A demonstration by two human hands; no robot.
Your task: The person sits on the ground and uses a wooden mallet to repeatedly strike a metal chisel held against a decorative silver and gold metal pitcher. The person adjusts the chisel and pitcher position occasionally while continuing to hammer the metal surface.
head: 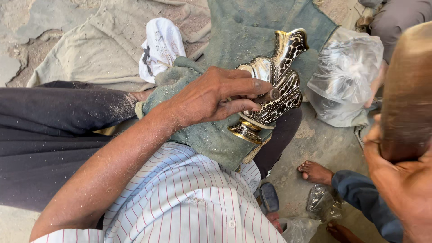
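The ornate metal vase, silver and gold with black inlaid pattern, lies on a green cloth across the person's lap, its surface already covered in finished-looking pattern, though how much work remains I cannot tell. The left hand presses on the vase, fingers pinching a short dark tool against its body, while the right hand, right of the vase, is clenched around a wooden mallet. A clear plastic bag sits just right of the vase, unlabelled; a white cloth lies to its left.
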